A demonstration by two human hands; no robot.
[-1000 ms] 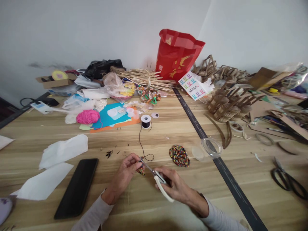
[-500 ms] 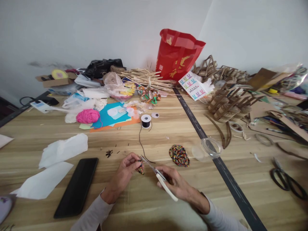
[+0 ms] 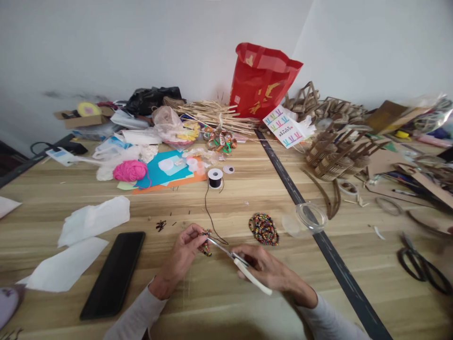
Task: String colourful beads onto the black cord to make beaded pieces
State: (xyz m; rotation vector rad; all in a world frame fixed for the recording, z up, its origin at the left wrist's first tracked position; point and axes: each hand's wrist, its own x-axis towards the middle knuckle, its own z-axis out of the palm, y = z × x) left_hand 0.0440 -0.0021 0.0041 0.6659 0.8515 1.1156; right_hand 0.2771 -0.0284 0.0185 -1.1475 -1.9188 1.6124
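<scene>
Between thumb and fingers, my left hand [image 3: 187, 248] pinches a small string of multicoloured beads [image 3: 205, 249]. My right hand [image 3: 264, 269] is wrapped round white-handled scissors [image 3: 252, 278], whose blades reach to the beads at my left fingertips. The blades look nearly closed; whether they touch a cord there is hidden. A black cord [image 3: 212, 221] runs from its white spool [image 3: 215, 177] toward my fingers, its end lying on the table. To the right lies a coiled heap of coloured beads [image 3: 264, 229]. Short black cord scraps [image 3: 161, 225] lie left of my hand.
A black phone [image 3: 113, 276] and white paper pieces [image 3: 94, 219] lie at left. Black-handled scissors [image 3: 419, 267] and a clear tape roll [image 3: 311, 217] are at right. Pink yarn [image 3: 130, 170], small woven baskets [image 3: 332, 163] and a red bag [image 3: 264, 80] stand farther back.
The scissors' blades have swung closer together, and my right hand has shifted slightly right and down. My left hand stays in place with the beads. Something blurred has appeared at the far right edge.
</scene>
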